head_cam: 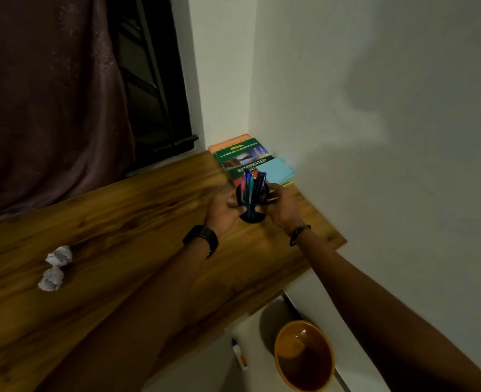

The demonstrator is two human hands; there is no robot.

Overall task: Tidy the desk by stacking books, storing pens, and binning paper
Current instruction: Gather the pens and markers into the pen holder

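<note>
A black pen holder [252, 213] with several coloured pens [252, 183] standing in it sits on the wooden desk [126, 222], near its right end. My left hand [222, 210] grips its left side and my right hand [283, 206] grips its right side. Behind it, in the corner, a green book [240, 159] lies on an orange book [228, 142], with a pad of blue sticky notes [276, 171] on top. Two crumpled paper balls [59, 256] [51, 280] lie on the left part of the desk.
An orange bin [304, 355] stands on the floor below the desk's right end, beside the white wall [375, 108]. A small white bottle [239, 353] lies on the floor left of it. A dark curtain [44, 94] and a window [154, 80] are behind the desk.
</note>
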